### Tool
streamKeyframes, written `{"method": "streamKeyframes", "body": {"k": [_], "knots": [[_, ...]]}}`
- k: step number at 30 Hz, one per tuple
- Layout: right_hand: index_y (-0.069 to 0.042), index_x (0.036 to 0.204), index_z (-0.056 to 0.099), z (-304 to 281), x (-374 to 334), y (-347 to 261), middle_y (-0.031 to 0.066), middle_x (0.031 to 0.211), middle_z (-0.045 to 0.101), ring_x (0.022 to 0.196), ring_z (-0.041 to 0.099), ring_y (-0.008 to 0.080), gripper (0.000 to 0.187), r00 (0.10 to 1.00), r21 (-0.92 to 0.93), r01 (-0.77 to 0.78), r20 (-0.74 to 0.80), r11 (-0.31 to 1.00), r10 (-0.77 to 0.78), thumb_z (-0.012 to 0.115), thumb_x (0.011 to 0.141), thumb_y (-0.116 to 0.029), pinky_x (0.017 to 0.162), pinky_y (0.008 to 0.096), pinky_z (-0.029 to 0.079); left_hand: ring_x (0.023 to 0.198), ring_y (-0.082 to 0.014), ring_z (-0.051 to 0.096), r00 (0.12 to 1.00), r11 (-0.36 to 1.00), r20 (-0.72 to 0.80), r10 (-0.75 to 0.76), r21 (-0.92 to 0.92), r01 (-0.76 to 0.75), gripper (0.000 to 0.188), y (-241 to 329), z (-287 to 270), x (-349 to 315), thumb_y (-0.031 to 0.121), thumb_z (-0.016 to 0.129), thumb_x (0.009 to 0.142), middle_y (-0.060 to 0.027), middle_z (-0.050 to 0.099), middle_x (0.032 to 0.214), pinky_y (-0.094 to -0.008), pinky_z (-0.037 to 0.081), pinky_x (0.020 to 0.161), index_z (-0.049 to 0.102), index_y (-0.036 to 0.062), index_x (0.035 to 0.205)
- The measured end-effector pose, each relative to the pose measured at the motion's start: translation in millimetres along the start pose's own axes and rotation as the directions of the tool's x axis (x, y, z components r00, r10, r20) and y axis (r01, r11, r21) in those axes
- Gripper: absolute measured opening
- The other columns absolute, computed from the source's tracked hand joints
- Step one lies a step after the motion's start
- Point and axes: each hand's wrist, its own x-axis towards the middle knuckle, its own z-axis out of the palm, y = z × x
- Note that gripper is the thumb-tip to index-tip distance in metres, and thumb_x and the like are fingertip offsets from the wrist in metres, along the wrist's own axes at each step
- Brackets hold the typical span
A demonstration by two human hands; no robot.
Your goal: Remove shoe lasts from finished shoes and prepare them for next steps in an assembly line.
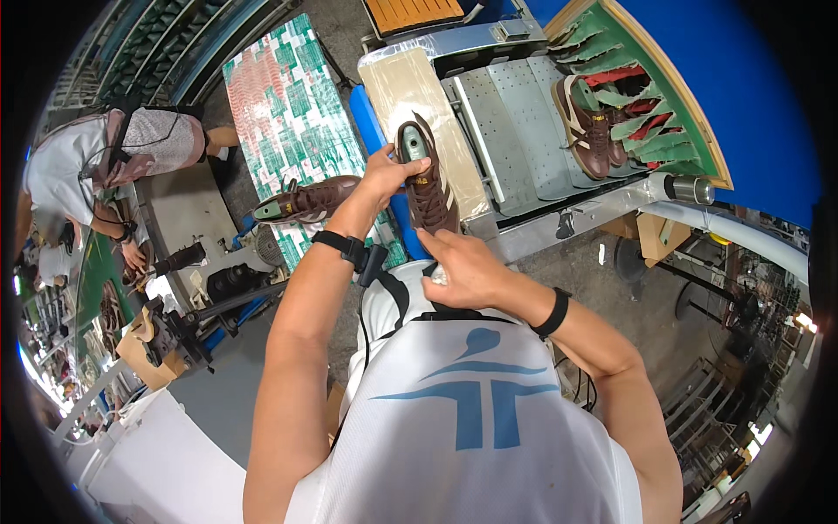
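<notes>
One brown lace-up shoe (429, 199), with pale side stripes and a green insert (414, 142) in its opening, is held over the tan ledge (393, 80) of a metal machine, toward the ledge's near end and left long edge. Its long axis runs nearly along the ledge, toe pointing toward the wearer, heel away. Whether it rests on the ledge, I cannot tell.

Two bare hands work on it. The left hand (388, 176) grasps the shoe by its opening, thumb over the tongue. The right hand (473, 272) has its index finger extended to the toe, other fingers curled around a small whitish item (438, 275).

One similar shoe (319, 200) lies across the near end of a green, white and red patterned table (272, 96), toe toward the left hand. Two more (582, 131) stand on the machine's grey conveyor (511, 118) by its right end, beside one curtain of green flaps (663, 150). Far left, one co-worker (59, 179) bends over a green bench.
</notes>
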Motion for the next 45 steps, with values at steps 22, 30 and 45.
{"method": "streamKeyframes", "body": {"k": [22, 30, 45], "knots": [[0.016, 0.148, 0.055, 15.5, 18.9, 47.0, 0.0262, 0.105, 0.066, 0.098, 0.069, 0.0433, 0.078, 0.952, -0.211, -0.106, -0.305, 0.972, 0.037, 0.075, 0.086, -0.027, 0.091, 0.0506, 0.055, 0.134, -0.0498, 0.061, 0.915, 0.889, -0.381, 0.133, 0.454, 0.06, 0.1, -6.0, 46.0, 33.7, 0.046, 0.081, 0.085, -0.0402, 0.052, 0.15, -0.0463, 0.052, 0.114, 0.042, -0.0173, 0.151], [0.017, 0.137, 0.061, 4.0, 35.3, 51.7, 0.0257, 0.097, 0.07, 0.088, 0.072, 0.0432, 0.07, 0.958, -0.355, -0.17, -0.279, 0.919, 0.069, 0.072, 0.087, -0.031, 0.084, 0.0511, 0.058, 0.139, -0.05, 0.057, 0.933, 0.862, -0.314, 0.177, 0.508, 0.007, 0.097, -8.3, 49.5, 43.3, 0.045, 0.079, 0.086, -0.0384, 0.052, 0.151, -0.0468, 0.049, 0.118, 0.043, -0.0176, 0.151], [0.017, 0.138, 0.061, 9.2, -5.6, 61.1, 0.0246, 0.094, 0.07, 0.087, 0.071, 0.0407, 0.072, 0.912, -0.294, -0.322, -0.35, 0.9, 0.212, 0.072, 0.087, -0.033, 0.081, 0.0504, 0.056, 0.136, -0.0516, 0.058, 0.942, 0.879, -0.297, 0.156, 0.476, 0.005, 0.099, -14.6, 43.0, 44.7, 0.05, 0.08, 0.088, -0.0378, 0.051, 0.15, -0.0487, 0.051, 0.115, 0.043, -0.0179, 0.15]]}}
